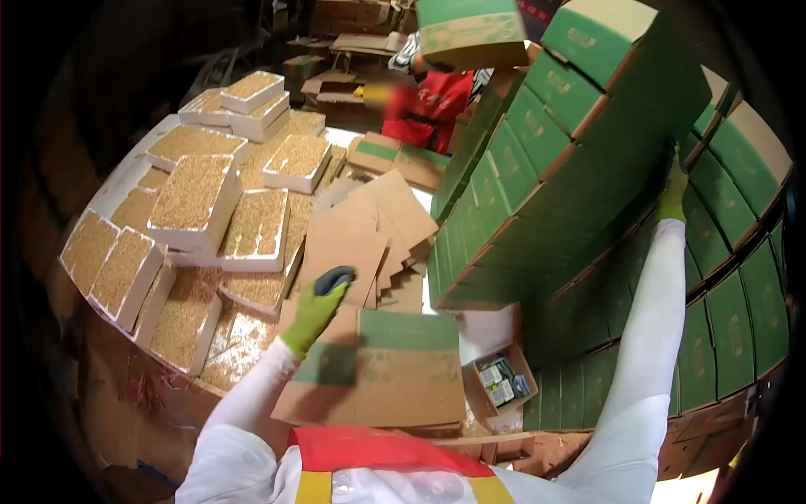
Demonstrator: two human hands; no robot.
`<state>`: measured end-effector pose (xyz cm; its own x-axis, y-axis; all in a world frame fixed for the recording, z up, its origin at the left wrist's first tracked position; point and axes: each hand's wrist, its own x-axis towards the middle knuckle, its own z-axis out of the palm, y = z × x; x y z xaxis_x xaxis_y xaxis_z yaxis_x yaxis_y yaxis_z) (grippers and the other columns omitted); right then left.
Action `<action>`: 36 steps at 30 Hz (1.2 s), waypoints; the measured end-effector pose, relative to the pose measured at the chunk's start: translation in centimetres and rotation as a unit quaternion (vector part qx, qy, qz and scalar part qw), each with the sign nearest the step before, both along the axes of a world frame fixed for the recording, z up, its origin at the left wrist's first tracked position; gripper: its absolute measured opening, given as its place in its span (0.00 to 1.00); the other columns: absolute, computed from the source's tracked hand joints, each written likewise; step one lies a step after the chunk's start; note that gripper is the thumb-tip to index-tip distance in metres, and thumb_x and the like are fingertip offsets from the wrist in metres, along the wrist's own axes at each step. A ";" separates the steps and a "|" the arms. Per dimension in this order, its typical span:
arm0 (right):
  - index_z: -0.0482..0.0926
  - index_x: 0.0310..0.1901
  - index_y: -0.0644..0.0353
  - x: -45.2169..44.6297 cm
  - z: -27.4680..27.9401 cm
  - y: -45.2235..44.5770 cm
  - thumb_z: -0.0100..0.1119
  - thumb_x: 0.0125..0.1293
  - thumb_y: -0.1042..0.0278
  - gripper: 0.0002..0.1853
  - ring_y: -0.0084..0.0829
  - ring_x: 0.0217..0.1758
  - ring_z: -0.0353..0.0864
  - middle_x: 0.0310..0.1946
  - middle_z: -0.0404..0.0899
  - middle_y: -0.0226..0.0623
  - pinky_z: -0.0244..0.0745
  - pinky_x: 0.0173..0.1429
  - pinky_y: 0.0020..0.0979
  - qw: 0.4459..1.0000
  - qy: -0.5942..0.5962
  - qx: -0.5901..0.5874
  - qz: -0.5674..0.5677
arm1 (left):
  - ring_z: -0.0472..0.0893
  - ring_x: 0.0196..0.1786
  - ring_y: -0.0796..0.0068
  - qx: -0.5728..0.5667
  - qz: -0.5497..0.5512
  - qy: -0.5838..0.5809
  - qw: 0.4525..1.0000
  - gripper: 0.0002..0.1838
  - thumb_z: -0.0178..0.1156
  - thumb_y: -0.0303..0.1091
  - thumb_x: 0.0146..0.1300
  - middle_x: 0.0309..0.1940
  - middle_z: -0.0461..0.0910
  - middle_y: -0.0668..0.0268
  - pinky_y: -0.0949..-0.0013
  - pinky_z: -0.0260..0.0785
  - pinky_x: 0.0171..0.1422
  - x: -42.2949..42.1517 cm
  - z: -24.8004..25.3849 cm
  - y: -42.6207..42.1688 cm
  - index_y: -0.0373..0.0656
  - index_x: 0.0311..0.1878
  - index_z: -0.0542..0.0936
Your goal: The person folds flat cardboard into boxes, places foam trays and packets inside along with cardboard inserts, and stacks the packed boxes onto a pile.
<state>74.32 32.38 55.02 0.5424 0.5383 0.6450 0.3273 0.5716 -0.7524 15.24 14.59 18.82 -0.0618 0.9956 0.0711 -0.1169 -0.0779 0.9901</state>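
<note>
Faces small pale print on the green fronts of the tall stack of boxes (pixel 525 168), too small to read, along the right part of the tabletop (pixel 487 328). Shows similar faint marks on the fronts of the right-hand green boxes (pixel 730 328), just as hard to make out. Finds pale characters on the chest of a person in a red apron (pixel 432 105) past the far edge, too blurred to decipher, partly behind a raised carton (pixel 470 34) with a green pattern printed on a pale band. Bears another faint green print on the green-and-brown carton (pixel 411 403) at the near edge.

Holds the left hand (pixel 323 307), in a green glove with dark fingertips, above that carton and near the loose cardboard sheets (pixel 344 252) at the middle of the tabletop. Keeps its fingers loosely bent, partly open, with nothing visible in the grip; casts a shadow on the carton below. Stretches the right hand (pixel 672 185), gloved alike, into the gap between the tall stack and the right-hand green boxes. Loses its fingertips in shadow there: cannot tell how far open, or whether gripping or merely touching a box.

Includes a small open box (pixel 474 392) of printed packets (pixel 501 391) near the near edge, between the carton and the green boxes. Crowds the left edge and far left corner with white trays (pixel 222 210) of tan, grainy fill, some stacked.
</note>
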 end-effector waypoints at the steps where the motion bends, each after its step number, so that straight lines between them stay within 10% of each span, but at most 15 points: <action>1: 0.79 0.59 0.66 0.2 -0.4 -0.3 0.59 0.73 0.54 0.23 0.26 0.50 0.79 0.53 0.81 0.34 0.72 0.57 0.28 1.000 -0.006 -0.001 -0.024 | 0.77 0.40 0.82 0.023 0.064 0.054 0.996 0.13 0.59 0.31 0.70 0.41 0.83 0.69 0.76 0.71 0.45 -2.4 -2.6 -2.8 0.40 0.54 0.82; 6: 0.79 0.52 0.64 -10.3 -12.2 -10.1 0.55 0.75 0.55 0.19 0.31 0.45 0.81 0.44 0.83 0.34 0.76 0.49 0.35 0.994 -0.095 0.048 -0.013 | 0.81 0.53 0.68 -0.063 0.247 0.270 0.929 0.18 0.61 0.30 0.67 0.54 0.82 0.58 0.67 0.72 0.58 -9.6 -10.0 -17.4 0.36 0.59 0.79; 8: 0.78 0.53 0.65 -16.7 -22.8 -18.1 0.59 0.71 0.56 0.20 0.35 0.47 0.81 0.46 0.83 0.39 0.76 0.51 0.37 0.959 -0.208 -0.184 0.056 | 0.80 0.58 0.66 -0.105 0.242 0.233 0.936 0.23 0.62 0.32 0.67 0.59 0.79 0.55 0.66 0.71 0.62 -9.6 -11.2 -20.2 0.34 0.63 0.75; 10: 0.77 0.56 0.68 -20.7 -32.9 -25.8 0.68 0.63 0.51 0.29 0.46 0.49 0.83 0.46 0.83 0.51 0.77 0.54 0.43 0.737 -0.368 -0.522 0.223 | 0.76 0.65 0.62 -0.141 0.210 0.107 0.962 0.29 0.64 0.34 0.67 0.62 0.76 0.50 0.64 0.67 0.68 -8.2 -11.2 -21.8 0.32 0.68 0.70; 12: 0.67 0.66 0.73 -24.6 -39.1 -32.3 0.65 0.60 0.38 0.46 0.56 0.62 0.77 0.57 0.78 0.62 0.73 0.63 0.47 0.641 -0.359 -0.667 0.125 | 0.70 0.70 0.52 -0.109 0.163 0.242 0.950 0.39 0.69 0.38 0.61 0.68 0.68 0.43 0.57 0.63 0.71 -7.6 -10.8 -22.0 0.33 0.72 0.64; 14: 0.63 0.66 0.80 -24.2 -47.6 -36.0 0.65 0.61 0.40 0.48 0.56 0.61 0.77 0.55 0.77 0.65 0.72 0.63 0.44 0.766 -0.296 -0.567 0.064 | 0.62 0.74 0.42 -0.073 0.099 0.362 0.924 0.48 0.72 0.42 0.56 0.72 0.59 0.37 0.52 0.59 0.74 -6.9 -10.1 -21.9 0.34 0.75 0.59; 19: 0.77 0.53 0.63 -26.3 -34.6 -34.5 0.67 0.63 0.48 0.27 0.52 0.42 0.83 0.39 0.84 0.54 0.76 0.45 0.43 0.711 -0.361 -0.601 0.057 | 0.46 0.78 0.29 0.002 -0.103 0.482 0.870 0.59 0.76 0.43 0.44 0.75 0.38 0.28 0.47 0.49 0.79 -8.2 -0.2 -22.0 0.41 0.78 0.54; 22: 0.79 0.55 0.61 -28.3 -23.2 -33.0 0.65 0.63 0.44 0.29 0.52 0.47 0.82 0.46 0.84 0.49 0.75 0.50 0.45 0.663 -0.486 -0.569 0.037 | 0.80 0.55 0.49 0.068 -0.095 0.546 0.829 0.39 0.74 0.36 0.43 0.65 0.71 0.51 0.52 0.75 0.58 -11.5 5.0 -19.4 0.49 0.64 0.74; 26: 0.79 0.51 0.59 -32.3 -19.9 -28.6 0.67 0.57 0.51 0.25 0.48 0.51 0.79 0.47 0.81 0.44 0.72 0.53 0.44 0.756 -0.598 -0.183 0.194 | 0.85 0.38 0.57 -0.144 -0.272 0.542 0.782 0.17 0.72 0.42 0.46 0.27 0.85 0.60 0.59 0.78 0.45 -12.7 14.4 -7.4 0.51 0.42 0.88; 28: 0.80 0.46 0.57 -33.0 -23.9 -23.9 0.69 0.55 0.53 0.21 0.51 0.38 0.80 0.37 0.80 0.45 0.73 0.42 0.42 0.744 -0.610 -0.212 0.171 | 0.84 0.42 0.55 0.133 -0.183 0.750 0.621 0.22 0.72 0.45 0.42 0.35 0.85 0.57 0.56 0.75 0.47 -9.2 15.4 -4.0 0.42 0.39 0.86; 31: 0.79 0.48 0.58 -32.8 -21.5 -21.1 0.67 0.59 0.57 0.19 0.56 0.35 0.79 0.34 0.80 0.49 0.73 0.40 0.43 0.721 -0.603 -0.257 0.226 | 0.71 0.66 0.53 0.290 -0.055 0.649 0.701 0.37 0.69 0.42 0.46 0.63 0.73 0.54 0.50 0.59 0.73 -2.8 11.7 -5.8 0.42 0.62 0.73; 33: 0.77 0.55 0.64 -28.7 -23.7 -16.9 0.60 0.68 0.61 0.19 0.48 0.44 0.82 0.44 0.82 0.52 0.74 0.48 0.36 0.755 -0.480 -0.241 0.376 | 0.71 0.65 0.55 0.386 0.117 0.666 0.628 0.29 0.66 0.39 0.53 0.62 0.73 0.54 0.48 0.60 0.72 -1.5 10.3 -8.0 0.42 0.59 0.75; 36: 0.78 0.53 0.67 -32.3 -20.2 -14.9 0.62 0.68 0.66 0.17 0.32 0.38 0.76 0.38 0.81 0.46 0.74 0.49 0.32 0.681 -0.321 -0.463 0.468 | 0.75 0.58 0.58 0.428 0.119 0.595 0.670 0.18 0.62 0.38 0.57 0.53 0.78 0.59 0.51 0.63 0.68 -0.5 9.6 -11.7 0.44 0.51 0.79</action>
<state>42.05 17.49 34.81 -0.5525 0.7907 -0.2636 0.5769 0.1345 -0.8057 14.77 2.89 28.44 0.3968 0.5308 0.7489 0.8317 -0.5531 -0.0487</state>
